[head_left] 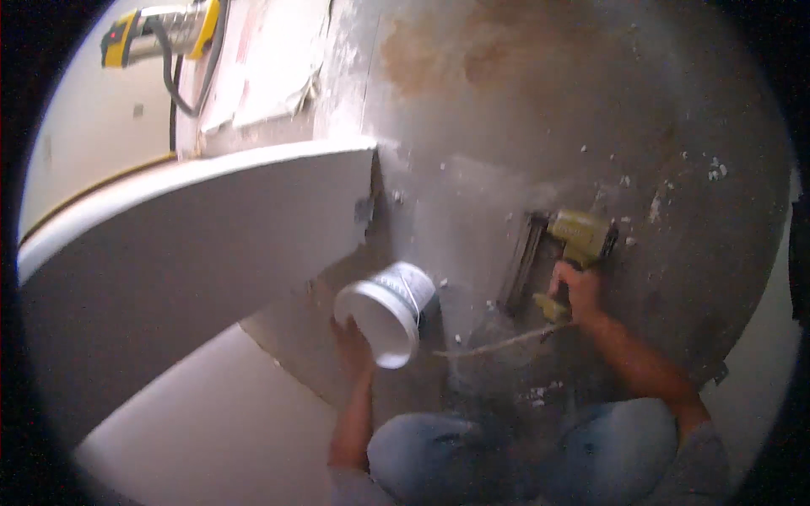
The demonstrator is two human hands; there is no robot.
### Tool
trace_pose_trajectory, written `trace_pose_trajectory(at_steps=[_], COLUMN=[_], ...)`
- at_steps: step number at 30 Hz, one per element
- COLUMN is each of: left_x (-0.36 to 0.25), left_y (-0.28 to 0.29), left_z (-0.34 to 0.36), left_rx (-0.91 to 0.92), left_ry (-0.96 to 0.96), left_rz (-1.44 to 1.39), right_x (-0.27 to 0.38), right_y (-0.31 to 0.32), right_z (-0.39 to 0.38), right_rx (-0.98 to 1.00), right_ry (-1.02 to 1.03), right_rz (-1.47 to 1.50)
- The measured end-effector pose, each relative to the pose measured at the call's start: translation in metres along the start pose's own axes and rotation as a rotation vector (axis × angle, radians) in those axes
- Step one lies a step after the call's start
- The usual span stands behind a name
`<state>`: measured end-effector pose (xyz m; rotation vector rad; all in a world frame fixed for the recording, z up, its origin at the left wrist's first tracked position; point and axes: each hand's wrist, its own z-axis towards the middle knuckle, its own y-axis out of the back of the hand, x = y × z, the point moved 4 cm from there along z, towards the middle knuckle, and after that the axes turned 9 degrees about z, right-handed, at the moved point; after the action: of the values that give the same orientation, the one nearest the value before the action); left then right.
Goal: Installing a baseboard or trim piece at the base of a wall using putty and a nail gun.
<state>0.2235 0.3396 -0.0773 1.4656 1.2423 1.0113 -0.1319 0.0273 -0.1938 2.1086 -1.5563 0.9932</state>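
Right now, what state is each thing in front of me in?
White bucket: tilted, no lid on its mouth.
Left hand: at the bucket's rim, grip unclear.
Nail gun: held by the right hand.
Yellow-and-black device: red spot showing, power unclear.
Floor: stained brown, littered with white bits.

Tilted white bucket [410,288], yellow nailer [580,234]

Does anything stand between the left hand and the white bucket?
Nothing visible does: the left hand is at the rim of the white bucket. The yellow-green tool, in the right hand, is off to the right.
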Motion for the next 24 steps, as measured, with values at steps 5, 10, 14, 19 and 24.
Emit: trace_pose_trajectory(at_steps=[5, 10, 14, 19, 24], left_x=[0.002, 0.008, 0.002, -0.017, -0.044], left_y=[-0.001, -0.002, 0.009, 0.035, 0.009], left_z=[0.003, 0.001, -0.001, -0.025, -0.014], left_rx=[-0.046, -0.096, -0.299, -0.759, 0.014], left_ry=[-0.052, -0.110, -0.270, -0.501, -0.799], left_rz=[-0.173, -0.104, 0.003, 0.299, 0.145], right_x=[-0.012, -0.021, -0.018, -0.012, 0.004], right_y=[-0.004, -0.003, -0.003, -0.010, -0.015], right_z=[0.007, 0.004, 0.005, 0.000, -0.011], right_rx=[0.059, 0.082, 0.096, 0.108, 0.011], right_ry=[-0.032, -0.182, -0.119, -0.129, -0.156], right_rz=[0.290, 0.451, 0.413, 0.381, 0.340])
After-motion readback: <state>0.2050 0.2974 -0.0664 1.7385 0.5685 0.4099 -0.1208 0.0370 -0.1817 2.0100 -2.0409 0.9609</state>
